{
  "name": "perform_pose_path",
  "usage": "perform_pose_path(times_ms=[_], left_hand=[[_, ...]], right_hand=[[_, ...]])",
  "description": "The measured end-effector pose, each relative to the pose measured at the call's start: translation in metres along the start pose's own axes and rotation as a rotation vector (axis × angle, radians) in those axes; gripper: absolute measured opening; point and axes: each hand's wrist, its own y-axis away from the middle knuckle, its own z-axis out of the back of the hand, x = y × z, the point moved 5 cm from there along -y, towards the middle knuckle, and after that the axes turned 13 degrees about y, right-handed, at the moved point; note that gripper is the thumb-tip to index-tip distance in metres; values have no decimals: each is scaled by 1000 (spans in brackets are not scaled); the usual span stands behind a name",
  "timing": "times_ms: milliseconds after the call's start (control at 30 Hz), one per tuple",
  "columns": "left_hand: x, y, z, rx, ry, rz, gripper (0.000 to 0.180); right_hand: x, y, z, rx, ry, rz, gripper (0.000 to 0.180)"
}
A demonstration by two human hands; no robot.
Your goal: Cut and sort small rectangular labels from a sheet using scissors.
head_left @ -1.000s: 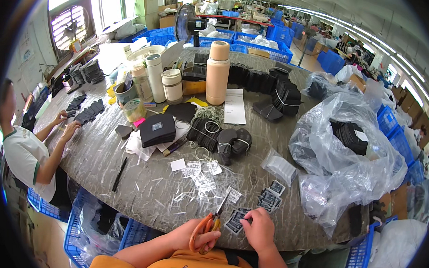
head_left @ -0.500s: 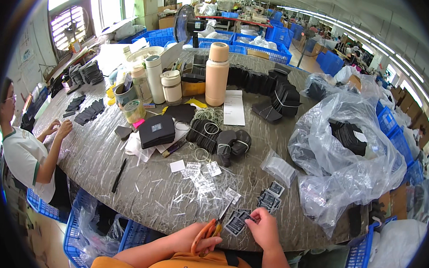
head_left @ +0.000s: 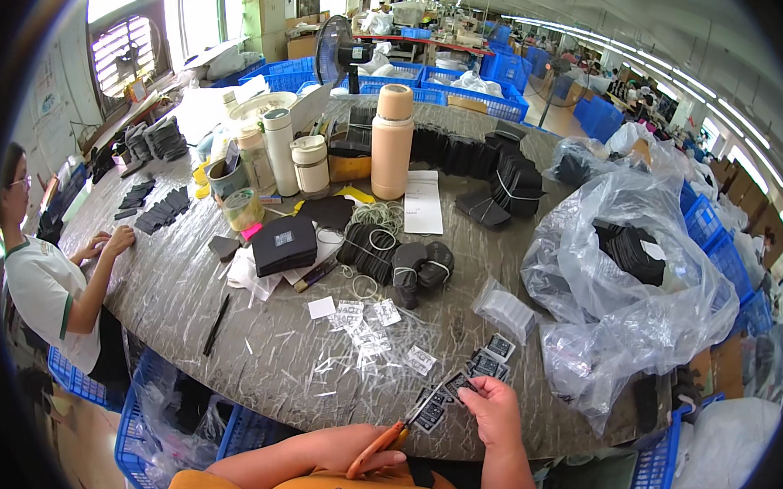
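My left hand [head_left: 358, 447] is wrapped round the orange handles of a pair of scissors [head_left: 384, 443]. Their blades point up and right, beside a small pile of black labels with pale borders [head_left: 429, 412]. Between thumb and fingertips, my right hand [head_left: 497, 412] pinches one small black label [head_left: 457, 385] just above that pile. Farther right lies a second cluster of black labels [head_left: 489, 363]. Several white printed slips [head_left: 366, 330] and thin pale trimmings are scattered beyond the scissors. The fingers of my left hand are partly hidden by the handles.
A large clear plastic bag [head_left: 580, 350] with black pieces inside sits at the right. Bundled black pieces [head_left: 370, 252], a peach flask [head_left: 393, 144] and other bottles stand farther back. A co-worker [head_left: 48, 277] is at the left edge. Blue crates [head_left: 143, 448] stand below the table.
My right hand has raised a label from the pile and moved slightly right. The scissors in my left hand have tipped lower, and their blades now lie closer to the labels.
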Motion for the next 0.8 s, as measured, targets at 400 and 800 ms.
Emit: perform_pose_path(times_ms=[400,800], left_hand=[[-3,-1,0,-4,15,-41,47],[8,-5,0,-3,-15,-55,48]], right_hand=[[-4,-1,-4,99,-72,-50,12],[-2,-1,-4,130,-93,-60,13]])
